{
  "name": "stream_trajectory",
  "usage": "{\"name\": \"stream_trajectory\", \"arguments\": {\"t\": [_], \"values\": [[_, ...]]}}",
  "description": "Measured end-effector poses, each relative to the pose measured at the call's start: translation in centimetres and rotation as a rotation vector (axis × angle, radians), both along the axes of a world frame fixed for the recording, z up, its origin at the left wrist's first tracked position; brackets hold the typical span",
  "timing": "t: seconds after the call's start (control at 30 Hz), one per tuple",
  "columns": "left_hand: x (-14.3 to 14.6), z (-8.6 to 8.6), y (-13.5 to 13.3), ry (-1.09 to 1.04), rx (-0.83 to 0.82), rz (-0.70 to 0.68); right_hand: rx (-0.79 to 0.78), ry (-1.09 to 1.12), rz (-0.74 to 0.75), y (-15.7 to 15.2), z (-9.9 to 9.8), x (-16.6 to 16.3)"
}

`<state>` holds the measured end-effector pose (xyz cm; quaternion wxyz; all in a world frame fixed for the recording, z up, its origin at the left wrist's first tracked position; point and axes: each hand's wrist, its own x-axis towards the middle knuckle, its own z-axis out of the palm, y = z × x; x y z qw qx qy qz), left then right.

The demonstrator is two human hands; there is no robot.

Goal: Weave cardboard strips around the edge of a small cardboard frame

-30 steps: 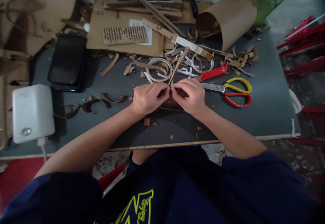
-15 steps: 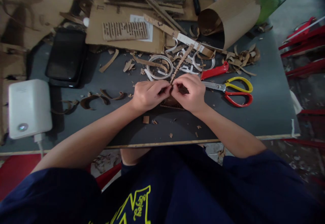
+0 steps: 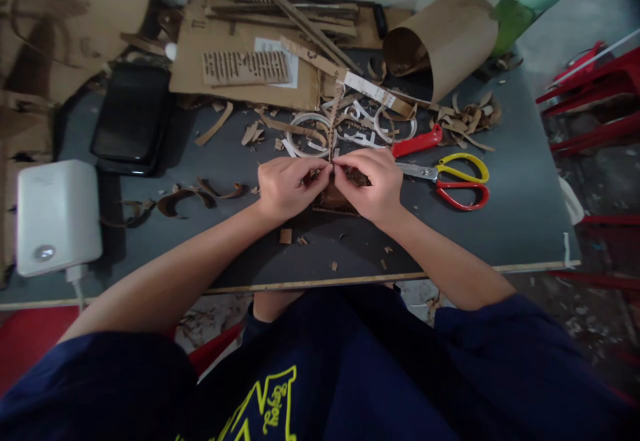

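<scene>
Between my two hands stands a narrow corrugated cardboard strip [image 3: 334, 121], its far end reaching up over the scraps. My left hand [image 3: 287, 184] pinches the strip's near end from the left. From the right, my right hand [image 3: 373, 181] pinches it too, the fingertips of both almost meeting. Under the hands lies a brown cardboard piece [image 3: 334, 200], partly hidden by my fingers. Rolls of white tape [image 3: 305, 121] lie just beyond. To the right of my right hand are a red-handled cutter [image 3: 417, 140] and scissors [image 3: 463, 169] with one yellow and one red handle.
A white power bank [image 3: 59, 218] and a black phone [image 3: 131, 118] occupy the left. Behind are a cardboard sheet [image 3: 193, 61], a ridged cardboard piece [image 3: 245, 68] and a cardboard tube [image 3: 453, 41]. Paper scraps [image 3: 470, 118] litter the grey table [image 3: 520, 221]; its front edge is near my body.
The corrugated strip has swung from leaning right to nearly upright in view. Both hands keep their pinch near the same spot. The whole view has shifted slightly.
</scene>
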<state>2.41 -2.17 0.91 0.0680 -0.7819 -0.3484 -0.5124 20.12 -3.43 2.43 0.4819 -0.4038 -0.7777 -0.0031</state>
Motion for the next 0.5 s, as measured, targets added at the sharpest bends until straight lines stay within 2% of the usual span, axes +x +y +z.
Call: {"name": "stream_trajectory", "arguments": {"t": [0.23,0.5], "values": [[0.10,0.02,-0.03,0.039,0.037,0.001,-0.013,-0.014,0.022,0.02,-0.15,-0.04],[-0.13,-0.15,-0.22,0.074,-0.034,0.032,-0.110,-0.060,0.022,0.04,-0.60,0.11]]}}
